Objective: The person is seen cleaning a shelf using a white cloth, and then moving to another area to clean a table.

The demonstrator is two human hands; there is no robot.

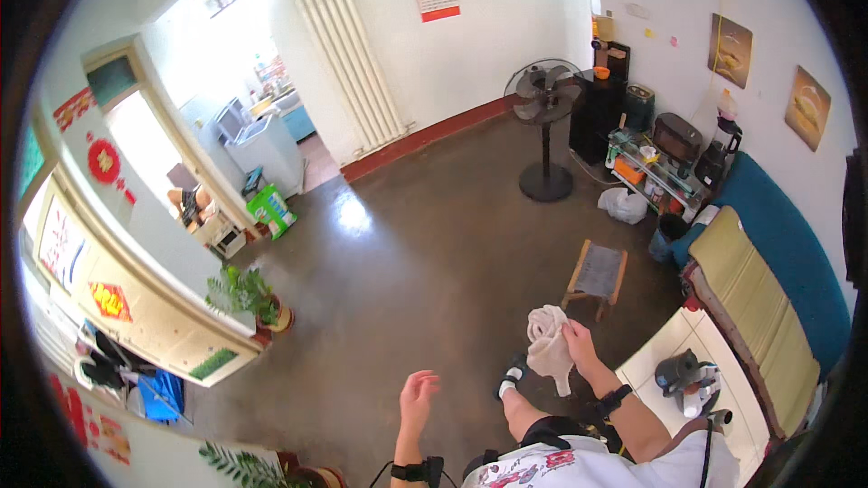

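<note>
Right hand [581, 344]: our fingers are closed on the side of a pale cloth.
Left hand [419, 394]: we have it raised above the floor [407, 262], fingers loosely curled and partway spread, holding nothing.
Cloth [548, 343]: it hangs bunched from our right hand, ahead of us and near the stool; we think it may be knitted, though the folds are too small to be sure.
Stool [600, 271]: just beyond the cloth, its gray seat on a wooden frame.
Table [658, 341]: white-topped, at our right, with a dark kettle [676, 372] on it.
Fan [546, 95]: it stands farther off, near the wall.
</note>
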